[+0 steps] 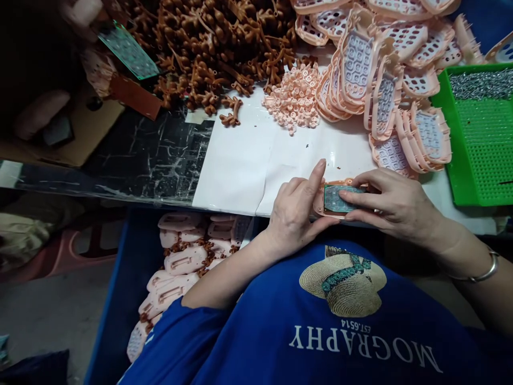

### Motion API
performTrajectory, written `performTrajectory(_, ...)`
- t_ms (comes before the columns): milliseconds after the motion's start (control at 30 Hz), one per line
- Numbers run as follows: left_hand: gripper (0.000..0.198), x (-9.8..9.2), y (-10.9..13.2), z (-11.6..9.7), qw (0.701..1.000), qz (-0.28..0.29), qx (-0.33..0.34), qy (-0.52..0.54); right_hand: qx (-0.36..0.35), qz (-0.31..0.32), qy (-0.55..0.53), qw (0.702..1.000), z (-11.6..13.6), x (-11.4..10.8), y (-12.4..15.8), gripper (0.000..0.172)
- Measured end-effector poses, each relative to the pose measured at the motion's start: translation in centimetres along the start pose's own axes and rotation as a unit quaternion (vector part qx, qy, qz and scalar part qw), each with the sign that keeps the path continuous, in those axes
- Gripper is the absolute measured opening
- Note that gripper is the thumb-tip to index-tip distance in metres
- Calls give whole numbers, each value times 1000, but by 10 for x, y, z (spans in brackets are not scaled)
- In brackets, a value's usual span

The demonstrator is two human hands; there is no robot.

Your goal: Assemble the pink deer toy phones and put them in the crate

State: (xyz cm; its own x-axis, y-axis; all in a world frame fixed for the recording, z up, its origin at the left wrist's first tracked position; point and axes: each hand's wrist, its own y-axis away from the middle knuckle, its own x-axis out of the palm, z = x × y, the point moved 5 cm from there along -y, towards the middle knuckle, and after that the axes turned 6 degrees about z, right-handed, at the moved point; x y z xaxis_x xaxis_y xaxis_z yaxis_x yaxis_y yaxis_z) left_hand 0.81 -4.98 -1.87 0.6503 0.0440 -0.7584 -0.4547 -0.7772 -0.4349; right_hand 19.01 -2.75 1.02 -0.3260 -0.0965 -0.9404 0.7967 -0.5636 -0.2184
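Note:
At the table's front edge lies a small pink plastic shell (pixel 319 207) with a green circuit board (pixel 333 199) set in it. My left hand (pixel 294 209) holds the shell's left end, its thumb along the front edge and its index finger raised. From the right, my right hand (pixel 395 206) grips the board and shell, fingertips on the board's face and thumb at the near edge. Under my fingers the right end of the board is hidden. Beyond my hands are a heap of small pink buttons (pixel 294 96) and stacked pink shells with pale keypads (pixel 356 64).
Brown plastic branch-shaped pieces (pixel 216 43) are heaped at the back. A green tray (pixel 476 155) with screws stands at right. Below the table, a blue bin (pixel 108 299) holds pink cases (pixel 186 260). At upper left, another person's hand (pixel 82 13) is near a green board (pixel 130 51).

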Motion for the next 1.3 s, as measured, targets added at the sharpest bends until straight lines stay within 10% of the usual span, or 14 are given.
performTrajectory(367, 97, -1, 1, 0, 1000, 1, 0, 10, 0, 23, 12, 1000, 0, 0, -1, 29)
performTrajectory(667, 42, 2, -12, -18, 992, 33, 119, -10, 29, 31, 2, 999, 1, 3, -4, 24)
performTrajectory(1300, 24, 21, -15, -20, 989, 59, 125, -44, 53, 13, -33, 998, 6, 10, -4, 23)
